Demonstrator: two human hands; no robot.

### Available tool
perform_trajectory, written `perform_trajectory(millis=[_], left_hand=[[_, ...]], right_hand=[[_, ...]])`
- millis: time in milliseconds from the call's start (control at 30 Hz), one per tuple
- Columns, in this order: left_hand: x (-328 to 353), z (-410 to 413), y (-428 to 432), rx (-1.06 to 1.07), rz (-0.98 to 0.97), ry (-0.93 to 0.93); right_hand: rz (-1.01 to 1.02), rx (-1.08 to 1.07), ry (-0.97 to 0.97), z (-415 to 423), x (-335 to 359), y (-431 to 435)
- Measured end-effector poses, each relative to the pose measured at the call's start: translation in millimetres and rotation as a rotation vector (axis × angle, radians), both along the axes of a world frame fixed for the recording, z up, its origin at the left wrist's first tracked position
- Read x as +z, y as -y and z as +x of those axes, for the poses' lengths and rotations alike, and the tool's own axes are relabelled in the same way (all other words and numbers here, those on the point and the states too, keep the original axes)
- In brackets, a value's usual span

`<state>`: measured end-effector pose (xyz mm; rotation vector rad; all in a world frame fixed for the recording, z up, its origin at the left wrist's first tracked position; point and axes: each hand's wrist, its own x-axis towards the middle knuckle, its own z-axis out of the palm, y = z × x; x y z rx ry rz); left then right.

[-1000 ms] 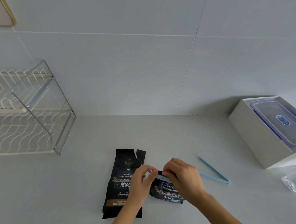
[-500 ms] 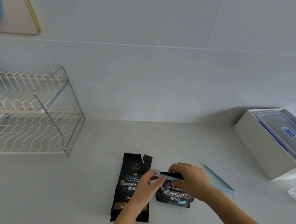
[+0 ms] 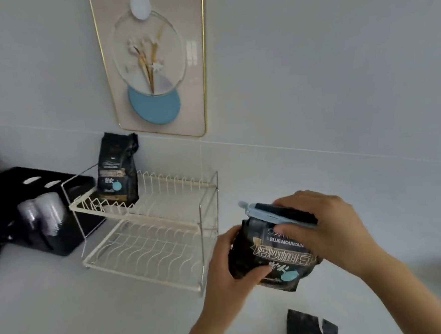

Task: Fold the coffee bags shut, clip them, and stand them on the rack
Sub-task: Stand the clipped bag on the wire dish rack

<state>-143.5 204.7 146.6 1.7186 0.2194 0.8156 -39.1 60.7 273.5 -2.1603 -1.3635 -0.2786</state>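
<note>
Both hands hold one black coffee bag (image 3: pixel 277 254) in the air above the counter (image 3: pixel 68 321), just right of the wire rack (image 3: pixel 151 239). The left hand (image 3: pixel 232 270) wraps the bag's lower left side, its fingers (image 3: pixel 258 271) curled shut around the glossy foil with the thumb pressed on the printed front. The right hand (image 3: pixel 325 232) grips the top right, fingers closed over the folded-down top and over the pale blue plastic clip (image 3: pixel 267 215) that runs across the fold; the clip's rounded left end sticks out past the bag. The bag is crinkled and bulging, with white and gold lettering and a small blue round mark near its bottom edge.

A second black coffee bag (image 3: pixel 116 171) stands upright at the left end of the rack's upper tier, against the tiled wall. The rack is cream-coloured wire in two tiers, with wavy rods on the lower one and a slim metal frame. A third black bag (image 3: pixel 309 327), flat and with a torn notch at its top, lies on the counter at the near edge, below the hands. A black box-shaped holder (image 3: pixel 47 205) sits left of the rack. A gold-framed picture (image 3: pixel 154 62) hangs on the wall above.
</note>
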Motion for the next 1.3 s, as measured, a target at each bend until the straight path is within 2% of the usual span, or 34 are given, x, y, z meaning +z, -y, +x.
perform_trajectory(millis=[167, 300, 467, 667, 900, 1067, 1200, 1300], left_hand=[[42, -24, -99, 0.108, -0.030, 0.123], [46, -32, -172, 0.204, -0.151, 0.178], [54, -25, -248, 0.228, -0.238, 0.186], [44, 18, -311, 0.231, -0.172, 0.078], [8, 49, -364, 0.208, -0.147, -0.148], [-4, 49, -373, 0.228, -0.077, -0.357], [-1, 49, -366, 0.243, -0.056, -0.403], [7, 46, -350, 0.358, -0.015, -0.357]], right_hand=[[0.221, 0.108, -0.166, -8, 30, -101], [0.352, 0.102, -0.368, 0, 22, -169], [0.215, 0.075, -0.839, 1, -14, -235], [0.195, 0.062, -1.034, 3, -36, -302], [0.103, -0.033, -1.191, 21, -79, -350], [0.058, -0.001, -1.148, 18, -106, -360], [0.072, 0.036, -1.115, 16, -105, -358], [0.090, 0.088, -1.041, 13, -96, -350]])
